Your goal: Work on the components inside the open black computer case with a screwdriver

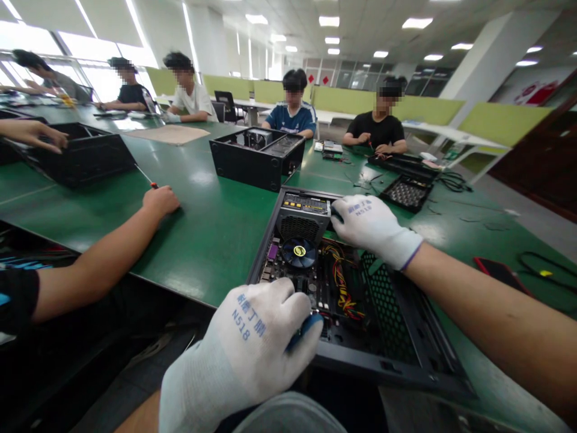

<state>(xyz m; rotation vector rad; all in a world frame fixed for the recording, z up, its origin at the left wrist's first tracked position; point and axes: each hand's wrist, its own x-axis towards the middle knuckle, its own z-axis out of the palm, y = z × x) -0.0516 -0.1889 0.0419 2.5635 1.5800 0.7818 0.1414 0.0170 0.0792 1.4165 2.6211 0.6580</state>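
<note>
An opened black computer case [437, 337] lies on its side in front of me, showing a power supply [303, 216], a round fan [299, 252] and yellow and red wires [341, 279]. My left hand [256, 337], in a white glove, is over the near left part of the case. Its fingers are curled together above the board; what they hold, if anything, is hidden. My right hand [374, 228], gloved too, rests beside the power supply at the far edge of the case, fingers bent down and their tips partly hidden.
Another black case [256, 159] stands on the green table [198, 210] beyond mine. At the left, a neighbour's hand [162, 201] holds a screwdriver [145, 175]. A drive-bay part [408, 191] and cables [453, 180] lie at the right. Several people sit beyond.
</note>
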